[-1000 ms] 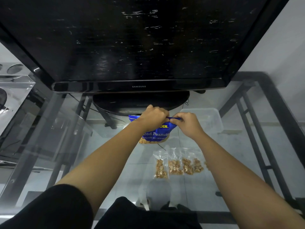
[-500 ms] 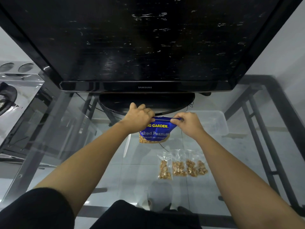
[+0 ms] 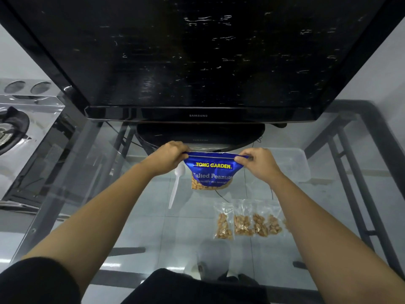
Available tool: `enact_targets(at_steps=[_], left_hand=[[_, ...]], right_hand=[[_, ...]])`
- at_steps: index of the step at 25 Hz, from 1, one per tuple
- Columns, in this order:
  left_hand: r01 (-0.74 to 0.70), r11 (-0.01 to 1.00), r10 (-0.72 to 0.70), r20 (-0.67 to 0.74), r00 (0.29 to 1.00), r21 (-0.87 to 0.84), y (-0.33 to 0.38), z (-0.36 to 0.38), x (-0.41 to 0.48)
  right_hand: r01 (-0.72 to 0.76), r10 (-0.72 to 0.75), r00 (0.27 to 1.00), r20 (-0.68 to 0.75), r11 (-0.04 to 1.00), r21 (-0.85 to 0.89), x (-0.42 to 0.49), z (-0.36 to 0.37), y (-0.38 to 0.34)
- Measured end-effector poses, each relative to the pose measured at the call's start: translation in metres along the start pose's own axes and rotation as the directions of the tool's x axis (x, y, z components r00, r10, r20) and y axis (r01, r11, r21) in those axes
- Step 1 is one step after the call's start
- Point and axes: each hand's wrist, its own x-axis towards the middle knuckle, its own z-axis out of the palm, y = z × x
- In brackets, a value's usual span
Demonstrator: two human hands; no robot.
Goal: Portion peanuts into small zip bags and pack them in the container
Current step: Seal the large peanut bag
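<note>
Left hand (image 3: pixel 168 157), right hand (image 3: pixel 259 165) had slid apart, fingers (image 3: pixel 240 159) pinching both top corners of blue foil peanut bag (image 3: pixel 211 172), probably resealing after portioning.

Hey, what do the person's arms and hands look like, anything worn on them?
The left hand and right hand are bare: no gloves, rings or watch visible. Both forearms are uncovered. A black sleeve covers the left upper arm; no right sleeve is in view.
</note>
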Motion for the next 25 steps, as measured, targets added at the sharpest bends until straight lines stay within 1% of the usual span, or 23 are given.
enact_targets(at_steps=[3,6,7,9,10,12,14,15,16,19,21,23,25], left_hand=[[-0.018,0.999,0.016,-0.049,0.999,-0.038,-0.003,0.002,-0.001],[0.007,0.998,-0.012,-0.090,0.996,-0.062,0.000,0.002,0.002],[0.008,0.997,-0.015,-0.098,0.995,-0.073,0.001,0.002,0.003],[0.001,0.993,-0.013,-0.098,0.995,-0.117,0.001,0.000,0.001],[0.002,0.988,-0.016,-0.091,0.996,-0.155,0.002,-0.001,-0.001],[0.001,0.979,-0.019,-0.084,0.996,-0.204,0.001,-0.002,-0.004],[-0.012,0.981,-0.008,-0.102,0.995,-0.194,0.001,-0.002,-0.005],[-0.019,0.983,-0.001,-0.108,0.994,-0.184,0.000,-0.002,-0.005],[-0.024,0.985,0.006,-0.107,0.994,-0.173,0.000,-0.003,-0.005],[-0.053,0.989,0.039,-0.096,0.995,-0.140,-0.003,-0.002,-0.006],[-0.071,0.991,0.058,-0.107,0.993,-0.117,-0.004,-0.001,-0.006],[-0.067,0.992,0.054,-0.117,0.992,-0.107,-0.006,0.000,-0.004],[-0.051,0.994,0.039,-0.120,0.992,-0.096,-0.005,0.002,-0.002]], right_hand=[[0.010,-0.011,1.000,-0.007,1.000,-0.017,0.000,0.000,-0.001],[0.023,-0.023,1.000,0.001,0.999,-0.046,0.001,0.000,-0.002],[0.025,-0.024,1.000,0.019,0.997,-0.067,0.001,-0.001,-0.002],[0.043,-0.032,0.997,0.073,0.985,-0.164,0.002,-0.003,-0.005],[0.075,-0.053,0.994,0.096,0.968,-0.238,0.001,-0.002,-0.009],[0.206,-0.171,0.978,0.122,0.894,-0.399,0.000,0.004,-0.023],[0.329,-0.288,0.944,0.160,0.823,-0.463,0.000,0.019,-0.041],[0.350,-0.301,0.937,0.179,0.818,-0.456,0.002,0.028,-0.048],[0.341,-0.285,0.939,0.191,0.833,-0.435,0.003,0.035,-0.054],[0.261,-0.205,0.960,0.190,0.901,-0.347,0.011,0.042,-0.057],[0.238,-0.186,0.963,0.195,0.925,-0.296,0.014,0.041,-0.055],[0.231,-0.183,0.965,0.189,0.932,-0.279,0.014,0.042,-0.055],[0.231,-0.182,0.967,0.181,0.926,-0.299,0.013,0.042,-0.058]])
